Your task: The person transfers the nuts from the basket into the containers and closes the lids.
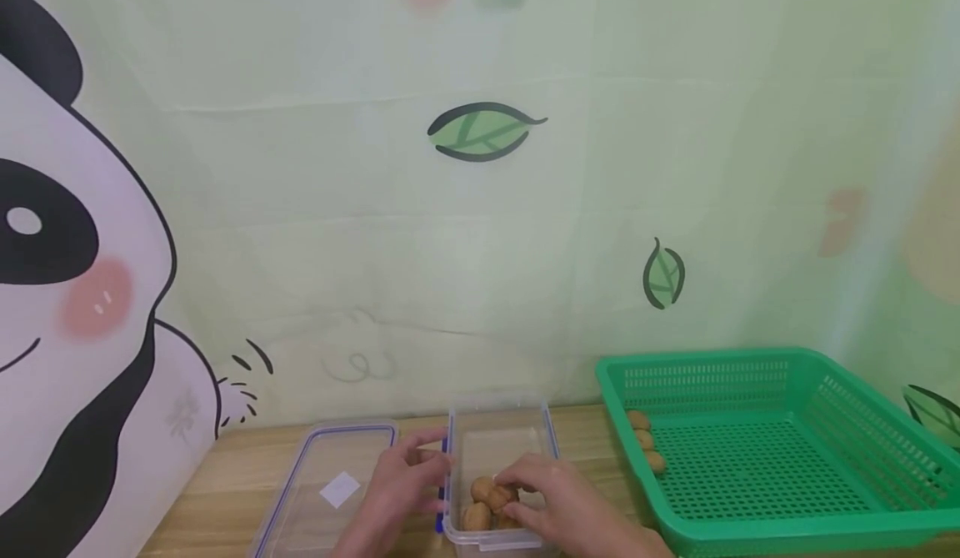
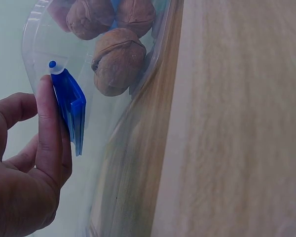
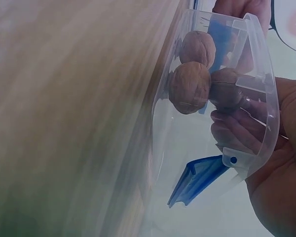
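A clear plastic food container [image 1: 498, 445] with blue latches holds several walnuts [image 1: 476, 517] at its near end. My right hand [image 1: 566, 500] reaches over the near right rim and pinches a walnut [image 1: 501, 500] between thumb and fingers, low among the others. Through the clear wall in the right wrist view, the fingers show close around a walnut [image 3: 227, 89]. At the container's left side, my left hand [image 1: 401, 483] has its fingers extended, with fingertips against a blue latch [image 2: 71, 108] that hangs down.
The container's clear lid [image 1: 360, 449], edged in blue with a white label, lies to the left on the wooden table [image 1: 225, 475]. On the right, a green plastic basket [image 1: 750, 533] has several walnuts [image 1: 645, 439] along its left wall. A printed cloth [image 1: 375, 233] hangs behind.
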The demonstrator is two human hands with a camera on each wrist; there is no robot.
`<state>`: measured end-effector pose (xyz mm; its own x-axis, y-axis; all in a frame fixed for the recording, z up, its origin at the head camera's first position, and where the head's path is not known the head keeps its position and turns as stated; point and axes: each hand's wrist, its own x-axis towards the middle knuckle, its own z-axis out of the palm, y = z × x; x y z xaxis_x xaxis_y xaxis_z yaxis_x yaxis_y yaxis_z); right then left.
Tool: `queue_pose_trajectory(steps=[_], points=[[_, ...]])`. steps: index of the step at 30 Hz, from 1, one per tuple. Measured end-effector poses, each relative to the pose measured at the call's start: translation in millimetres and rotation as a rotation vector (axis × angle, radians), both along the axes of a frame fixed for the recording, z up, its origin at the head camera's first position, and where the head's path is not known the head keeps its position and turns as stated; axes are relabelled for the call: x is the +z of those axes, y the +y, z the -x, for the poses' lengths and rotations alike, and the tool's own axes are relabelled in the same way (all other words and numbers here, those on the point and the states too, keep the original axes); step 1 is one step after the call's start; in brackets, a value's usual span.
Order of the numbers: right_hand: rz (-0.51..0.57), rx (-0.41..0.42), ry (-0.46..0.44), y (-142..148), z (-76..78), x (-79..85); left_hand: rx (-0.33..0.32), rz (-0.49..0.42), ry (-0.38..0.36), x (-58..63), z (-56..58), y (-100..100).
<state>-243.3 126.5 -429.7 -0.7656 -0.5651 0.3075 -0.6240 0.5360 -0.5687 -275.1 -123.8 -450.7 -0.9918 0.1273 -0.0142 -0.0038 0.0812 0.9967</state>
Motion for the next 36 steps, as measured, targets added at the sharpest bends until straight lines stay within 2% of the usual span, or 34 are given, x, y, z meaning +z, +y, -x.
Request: queue_pose_trajectory(steps=[7,14,21,26,32,36], points=[[-0.011,-0.016,-0.053,1.9,-1.3,2.5,-0.003,0.002,0.002,0.4,-0.2,0.0],[0.035,-0.017,0.070,4.4,-5.1,13.5,0.002,0.006,-0.011,1.3,0.7,1.2],[0.047,-0.047,0.101,5.7,-13.1,31.9,0.009,0.007,-0.021,0.9,1.5,1.3],[0.059,-0.053,0.252,11.1,-17.8,42.9,0.009,0.004,-0.020,0.4,1.2,1.0],[0.134,-0.053,0.506,20.2,-15.7,50.8,0.006,0.003,-0.017,0.1,1.7,0.6],[0.173,-0.061,0.572,25.7,-12.8,55.8,0.001,-0.002,-0.014,0.1,1.4,0.3]])
